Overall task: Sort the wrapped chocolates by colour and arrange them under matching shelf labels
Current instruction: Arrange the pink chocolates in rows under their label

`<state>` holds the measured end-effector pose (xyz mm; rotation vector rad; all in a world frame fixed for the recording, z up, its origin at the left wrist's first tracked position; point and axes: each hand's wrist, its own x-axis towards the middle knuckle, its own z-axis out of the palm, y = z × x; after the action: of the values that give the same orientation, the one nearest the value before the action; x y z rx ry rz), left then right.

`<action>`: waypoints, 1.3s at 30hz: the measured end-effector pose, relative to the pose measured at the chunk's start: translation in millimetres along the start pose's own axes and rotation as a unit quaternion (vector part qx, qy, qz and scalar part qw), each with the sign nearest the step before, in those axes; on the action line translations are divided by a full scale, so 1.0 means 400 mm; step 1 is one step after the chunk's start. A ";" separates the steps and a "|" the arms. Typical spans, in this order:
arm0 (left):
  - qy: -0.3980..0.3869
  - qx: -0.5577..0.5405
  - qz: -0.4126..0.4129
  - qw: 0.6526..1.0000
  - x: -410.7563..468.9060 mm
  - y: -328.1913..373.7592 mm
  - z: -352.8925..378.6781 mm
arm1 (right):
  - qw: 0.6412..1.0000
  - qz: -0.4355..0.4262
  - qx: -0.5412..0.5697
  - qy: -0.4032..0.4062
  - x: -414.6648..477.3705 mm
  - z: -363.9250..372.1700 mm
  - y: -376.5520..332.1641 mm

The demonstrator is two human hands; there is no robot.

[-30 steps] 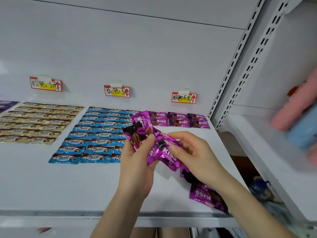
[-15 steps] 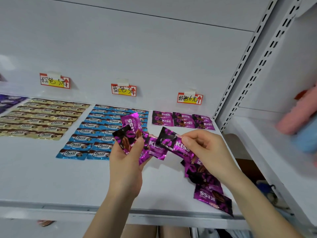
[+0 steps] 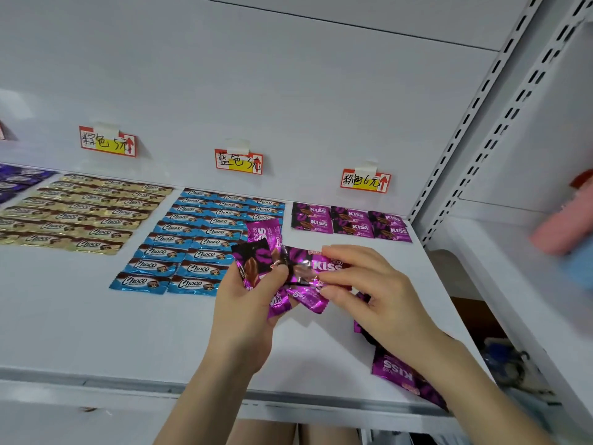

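Your left grip [image 3: 247, 313] holds a fan of purple chocolates [image 3: 253, 264] above the shelf [image 3: 80, 316], and your right grip [image 3: 372, 293] has brought its pinched wrapper [image 3: 327, 266] back against them: gathering, it seems, not yet placing.

Three price labels [image 3: 238, 161] show in full above the shelf [image 3: 96, 332], a fourth clipped at the left. Six pink KISS chocolates [image 3: 351, 223] lie at the back right corner, at least two more near the front right edge and about five between the left hand [image 3: 247, 303] and right hand [image 3: 378, 300]. Blue Choco chocolates [image 3: 179, 239] number over twenty, gold Choco chocolates [image 3: 86, 216] about twenty-one, purple chocolates [image 3: 16, 181] at least four.
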<state>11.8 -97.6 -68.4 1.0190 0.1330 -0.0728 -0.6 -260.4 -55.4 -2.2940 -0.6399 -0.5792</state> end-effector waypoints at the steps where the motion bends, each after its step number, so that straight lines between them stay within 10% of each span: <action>1: 0.001 0.013 0.002 1.000 0.003 -0.004 -0.003 | 0.999 0.037 0.023 -0.017 0.004 -0.006 0.000; 19: 0.086 -0.006 -0.016 0.996 0.062 -0.009 -0.050 | 0.943 0.101 -0.189 -0.256 0.140 0.050 0.232; 39: 0.108 -0.025 -0.037 0.993 0.076 0.003 -0.047 | 0.934 0.134 -0.240 -0.227 0.149 0.128 0.258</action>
<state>40.7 -80.9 -81.5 0.9702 0.3693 -0.0260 117.5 -274.7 -106.8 -2.9560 -0.4029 -0.0651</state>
